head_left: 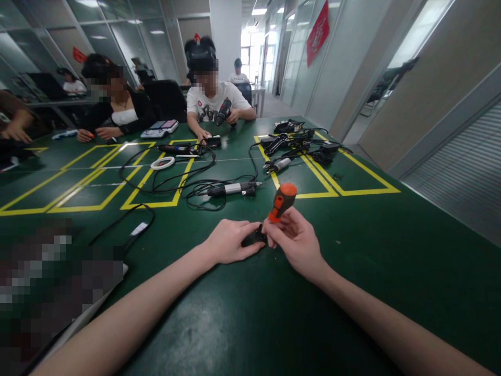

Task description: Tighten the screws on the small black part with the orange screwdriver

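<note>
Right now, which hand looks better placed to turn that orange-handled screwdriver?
Probably the right. The right hand grips the orange-handled screwdriver, tilted with its tip down at the small black part. The left hand rests on the green table, its fingers holding that part.

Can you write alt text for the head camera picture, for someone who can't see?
A person's right hand holds an orange-handled screwdriver upright against a small black part, which the left hand steadies on a green table. Cables and tools lie beyond, and two people sit opposite.

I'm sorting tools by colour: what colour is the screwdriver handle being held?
The screwdriver handle is orange, clearest in head view.
</note>
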`<move>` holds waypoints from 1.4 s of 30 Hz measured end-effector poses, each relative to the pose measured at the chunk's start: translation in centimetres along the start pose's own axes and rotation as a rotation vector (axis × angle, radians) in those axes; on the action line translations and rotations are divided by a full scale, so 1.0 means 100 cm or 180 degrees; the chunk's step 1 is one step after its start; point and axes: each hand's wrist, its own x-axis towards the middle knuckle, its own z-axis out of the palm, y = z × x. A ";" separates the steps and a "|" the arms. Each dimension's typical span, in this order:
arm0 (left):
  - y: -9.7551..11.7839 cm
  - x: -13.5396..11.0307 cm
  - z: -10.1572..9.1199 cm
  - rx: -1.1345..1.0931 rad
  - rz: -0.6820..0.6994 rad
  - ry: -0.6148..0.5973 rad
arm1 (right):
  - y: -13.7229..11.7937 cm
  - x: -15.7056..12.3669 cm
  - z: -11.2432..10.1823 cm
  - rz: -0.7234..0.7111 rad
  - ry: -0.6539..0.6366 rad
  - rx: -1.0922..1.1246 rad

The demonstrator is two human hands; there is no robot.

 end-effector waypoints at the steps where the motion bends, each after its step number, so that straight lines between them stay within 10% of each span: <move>1: 0.000 0.000 0.000 0.0003 0.0005 0.0002 | 0.000 0.000 0.000 0.0000 0.0011 -0.0018; 35: 0.000 0.003 0.001 0.0393 0.0136 -0.0171 | -0.003 0.004 -0.006 -0.0315 -0.0350 -0.0420; 42: -0.011 0.000 0.004 -0.0914 -0.0024 0.0406 | 0.003 0.006 -0.006 -0.0337 -0.0324 -0.0498</move>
